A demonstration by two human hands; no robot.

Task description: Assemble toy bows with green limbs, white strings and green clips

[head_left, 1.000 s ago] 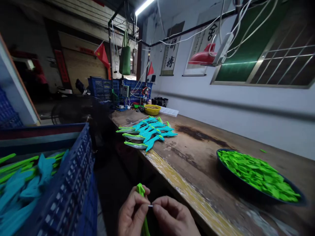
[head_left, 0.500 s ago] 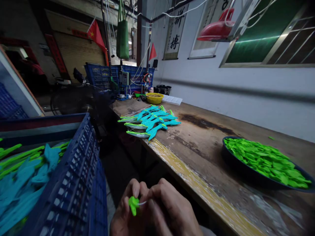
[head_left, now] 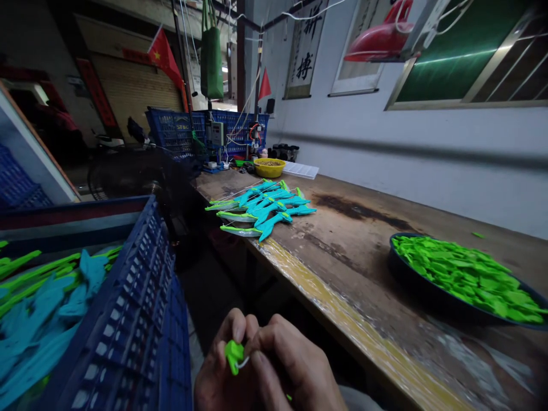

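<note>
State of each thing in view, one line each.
left hand, closed on green piece
right hand, closed on white cord
green piece, held
white cord, bent, at green piece
blue-green bows, overlapping on table
dark basin, heaped with green parts
yellow bowl, filled
near blue crate, open-topped, loaded
roller shutter, down
green bag, hanging

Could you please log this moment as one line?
left hand: holding green piece | right hand: pinching white cord | table: turquoise bows, dark basin of green parts

I see a dim room: 1 soft dark band crosses the wall (head_left: 334, 120), glare flecks the table edge (head_left: 334, 314), shadow swallows the floor (head_left: 218, 279), and the right-hand basin (head_left: 411, 291) looks stretched.
</note>
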